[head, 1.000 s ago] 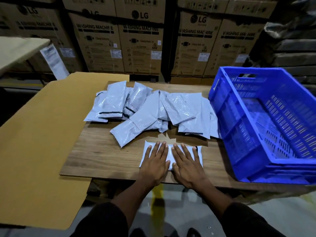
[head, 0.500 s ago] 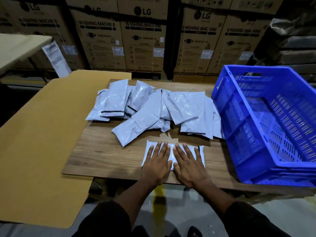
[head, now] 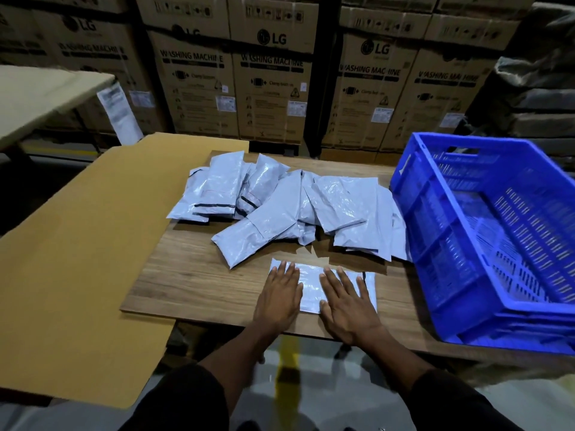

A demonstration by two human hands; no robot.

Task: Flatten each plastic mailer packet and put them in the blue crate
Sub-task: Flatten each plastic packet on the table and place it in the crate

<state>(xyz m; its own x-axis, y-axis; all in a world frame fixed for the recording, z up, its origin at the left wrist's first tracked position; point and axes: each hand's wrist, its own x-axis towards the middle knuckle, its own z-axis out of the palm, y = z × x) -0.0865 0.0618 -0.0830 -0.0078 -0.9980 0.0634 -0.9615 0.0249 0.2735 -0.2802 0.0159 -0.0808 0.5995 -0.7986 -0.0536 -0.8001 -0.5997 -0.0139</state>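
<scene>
I see my left hand and right hand lying flat, fingers straight, on one grey packet near the front edge of the wooden table. Behind it sits a heap of packets. The blue crate stands at the right, a cardboard sheet at the left.

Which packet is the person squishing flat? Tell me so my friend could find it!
Find the big blue plastic crate on the wooden table, then look left of it to the heap of grey plastic mailer packets. Nearer the table's front edge lies one grey packet apart from the heap. It alone has the left hand and right hand pressed flat on it.
</scene>
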